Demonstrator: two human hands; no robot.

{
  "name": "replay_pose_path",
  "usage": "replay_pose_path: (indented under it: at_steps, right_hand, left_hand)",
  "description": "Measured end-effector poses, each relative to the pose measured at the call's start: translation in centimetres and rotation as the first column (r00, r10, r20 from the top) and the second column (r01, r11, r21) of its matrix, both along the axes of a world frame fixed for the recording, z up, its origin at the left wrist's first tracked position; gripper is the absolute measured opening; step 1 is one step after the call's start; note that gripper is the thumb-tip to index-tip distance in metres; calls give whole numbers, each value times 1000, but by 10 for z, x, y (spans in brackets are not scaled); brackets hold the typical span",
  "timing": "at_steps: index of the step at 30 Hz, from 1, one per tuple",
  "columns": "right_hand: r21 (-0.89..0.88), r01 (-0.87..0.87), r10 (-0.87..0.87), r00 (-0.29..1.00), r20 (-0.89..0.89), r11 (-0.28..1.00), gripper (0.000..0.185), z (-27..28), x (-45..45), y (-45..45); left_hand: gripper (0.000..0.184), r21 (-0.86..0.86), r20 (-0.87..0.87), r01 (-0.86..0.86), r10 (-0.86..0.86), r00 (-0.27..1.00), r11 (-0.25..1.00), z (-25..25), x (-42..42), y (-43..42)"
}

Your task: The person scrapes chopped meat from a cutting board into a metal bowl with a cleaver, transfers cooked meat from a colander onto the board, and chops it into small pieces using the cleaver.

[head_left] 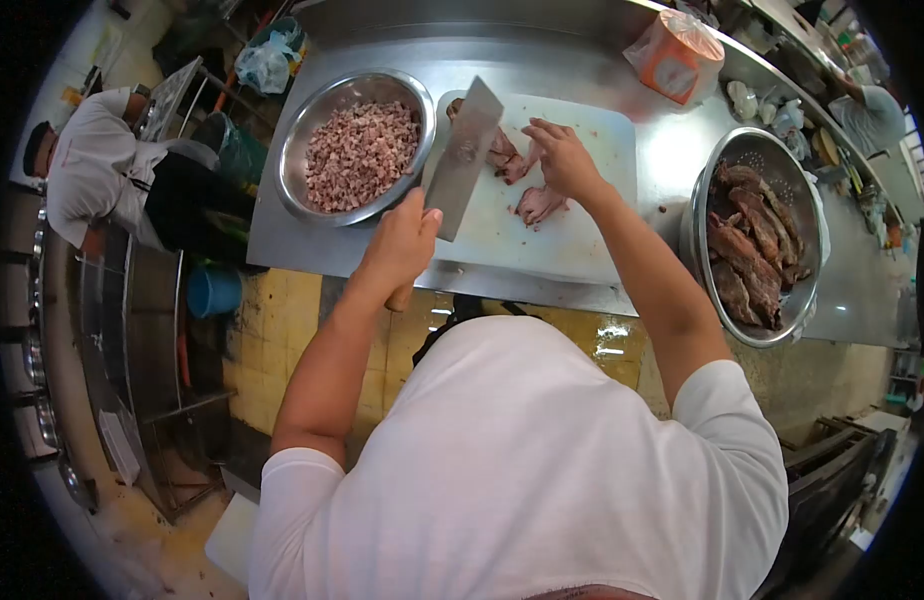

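Observation:
My left hand (pixel 402 240) is closed round the wooden handle of a cleaver (pixel 466 160). The broad blade is tilted over the left part of a white cutting board (pixel 582 240). My right hand (pixel 564 160) is over the board with its fingers stretched out, beside a piece of meat (pixel 505 160); the blade partly hides that meat. Another piece of meat (pixel 538 205) lies just below my right hand. To the left, a steel bowl (pixel 285 165) holds chopped meat (pixel 362 155). A colander (pixel 700 220) on the right holds large browned pieces of meat (pixel 750 240).
An orange and white package (pixel 675 62) in clear plastic stands at the back of the steel table (pixel 382 50). A blue bucket (pixel 214 291) is below at the left. One person (pixel 97 165) stands at the far left, another (pixel 868 118) at the far right.

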State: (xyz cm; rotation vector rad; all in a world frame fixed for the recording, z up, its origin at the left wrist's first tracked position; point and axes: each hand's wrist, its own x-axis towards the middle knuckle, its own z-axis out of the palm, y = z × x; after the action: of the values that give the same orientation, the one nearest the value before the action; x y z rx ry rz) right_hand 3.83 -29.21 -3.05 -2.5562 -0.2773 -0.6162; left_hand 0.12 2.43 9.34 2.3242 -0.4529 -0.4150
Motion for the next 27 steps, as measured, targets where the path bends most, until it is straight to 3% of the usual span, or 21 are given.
replay_pose_path:
  at_steps: [1,2,3,5,6,8,9,11,12,14,15,17,18,24,27]
  right_hand:
    - [-134,-10,15,999,35,991,42,-2,11,-2]
    - [-228,-56,27,991,-128,972,34,-5,18,-8]
    - [-229,-50,22,992,-126,972,34,1,19,-10]
    - [-298,-120,-5,922,-387,947,24,19,11,-11]
    - [-297,-125,-4,917,-399,947,24,19,3,-14]
    - [-52,-147,131,963,-234,988,13,23,-14,-23]
    - [-55,-143,125,962,-241,988,13,30,-23,-24]
    - [25,-114,115,993,-32,993,14,41,-50,-25]
    - [30,-99,101,994,-48,995,14,35,-64,-27]
    - [-43,-106,105,994,-24,993,17,19,-92,-29]
    - [-40,-91,90,995,-34,995,17,11,-107,-28]
    - [-7,-58,58,993,-99,998,20,-1,-127,-29]
    - [62,-67,71,996,-61,996,19,1,-131,-27]
    - [150,73,-65,996,-62,986,20,5,-136,-25]
    - [202,123,-108,991,-83,972,24,9,-135,-21]
  left_hand:
    - [22,-22,-104,-71,68,992,997,5,5,-1]
    - [24,-82,-149,-121,108,983,989,4,6,-3]
    - [24,-83,-146,-116,103,984,990,6,6,-2]
    - [24,-155,-219,-186,150,964,970,7,4,3]
    - [24,-154,-232,-189,150,961,970,6,2,6]
    - [24,-128,-220,-163,132,967,978,5,2,11]
    - [24,-130,-227,-158,126,966,979,8,0,10]
    - [16,-103,-259,-146,115,959,984,12,-8,6]
    - [16,-98,-274,-133,102,956,986,5,-10,3]
    - [18,-9,-72,57,-58,996,998,-10,-16,-5]
    - [18,-7,-83,72,-72,994,997,-12,-20,-10]
    - [21,60,130,227,-233,964,972,-11,-27,-26]
    - [21,74,21,239,-241,970,968,-3,-30,-34]
    - [19,246,1,359,-371,929,900,12,-41,-57]
    - [19,226,15,317,-329,944,921,11,-42,-64]
